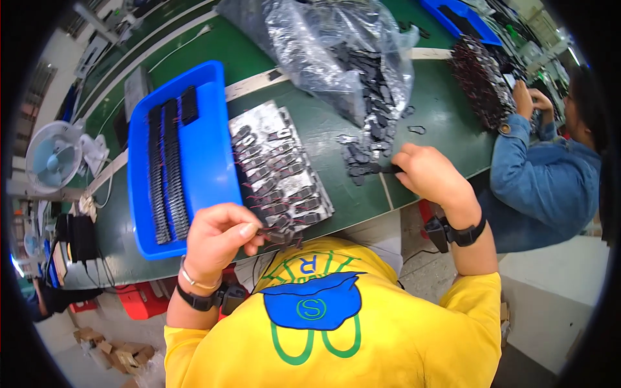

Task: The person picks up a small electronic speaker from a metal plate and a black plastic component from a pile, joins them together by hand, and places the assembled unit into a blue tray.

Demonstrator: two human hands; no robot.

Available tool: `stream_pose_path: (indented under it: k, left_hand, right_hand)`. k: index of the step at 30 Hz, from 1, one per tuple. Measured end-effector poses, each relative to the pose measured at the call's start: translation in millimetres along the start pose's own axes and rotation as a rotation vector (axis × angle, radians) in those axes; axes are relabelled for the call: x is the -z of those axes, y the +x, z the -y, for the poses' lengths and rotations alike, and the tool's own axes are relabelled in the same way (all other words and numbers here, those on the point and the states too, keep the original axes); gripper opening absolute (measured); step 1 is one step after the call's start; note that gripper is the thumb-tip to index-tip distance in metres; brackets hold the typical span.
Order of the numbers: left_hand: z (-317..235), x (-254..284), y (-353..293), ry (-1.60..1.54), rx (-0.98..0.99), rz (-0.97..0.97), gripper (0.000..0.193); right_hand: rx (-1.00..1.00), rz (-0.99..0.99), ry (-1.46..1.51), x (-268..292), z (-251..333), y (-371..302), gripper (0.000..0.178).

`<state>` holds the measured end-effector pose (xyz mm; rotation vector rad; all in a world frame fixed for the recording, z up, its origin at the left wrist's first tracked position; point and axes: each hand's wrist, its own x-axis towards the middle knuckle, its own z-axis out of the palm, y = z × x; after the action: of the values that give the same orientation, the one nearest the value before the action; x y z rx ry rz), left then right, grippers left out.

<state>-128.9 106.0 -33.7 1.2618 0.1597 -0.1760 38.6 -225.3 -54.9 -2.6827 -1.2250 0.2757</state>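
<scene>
A factory assembly workshop: a green bench (449, 139) bears a blue plastic tray (213, 158) at left and bulk black parts (376, 107) near upper centre; a co-worker (543, 178) is at right.

Dark piece (277, 235) at left hand's (220, 238) fingertips (248, 230), partly hidden, details indistinct.

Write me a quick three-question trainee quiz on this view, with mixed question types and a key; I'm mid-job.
1. Choose one. The right hand is at:
A) the fan
B) the pile of loose black pieces
C) the co-worker's sleeve

2. True or false: the blue tray lies to the left of the board bearing wired black parts.

3. Fill in: more black pieces show inside a clear plastic ____.

Key: 1 B; 2 true; 3 bag.
</scene>
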Motion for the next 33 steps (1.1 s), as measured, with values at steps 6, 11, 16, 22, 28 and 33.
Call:
stream_pose_path:
  k: [6, 11, 16, 22, 28, 33]
  left_hand:
    - [0, -3, 9, 0.021, 0.070, -0.080, 0.012]
    - [4, 0, 10, -0.064, 0.087, -0.107, 0.014]
    - [5, -2, 12, -0.065, 0.089, -0.102, 0.014]
    - [7, -8, 14, 0.047, 0.047, -0.123, 0.016]
    - [9, -13, 9, 0.132, -0.043, -0.143, 0.016]
    - [7, -12, 8, 0.149, -0.040, -0.133, 0.016]
  right_hand:
    - [-0.063, -0.134, -0.138, -11, 6, -2, 0.021]
    - [-0.246, -0.394, 0.352, -31, 9, -22, 0.019]
    - [-0.112, -0.644, 0.748, -25, 46, -17, 0.022]
    - [0.247, -0.554, 0.667, 4, 114, 11, 0.025]
    - [0.481, -0.557, 0.522, 2, 131, 27, 0.030]
    - [0.424, -0.654, 0.448, -3, 148, 34, 0.031]
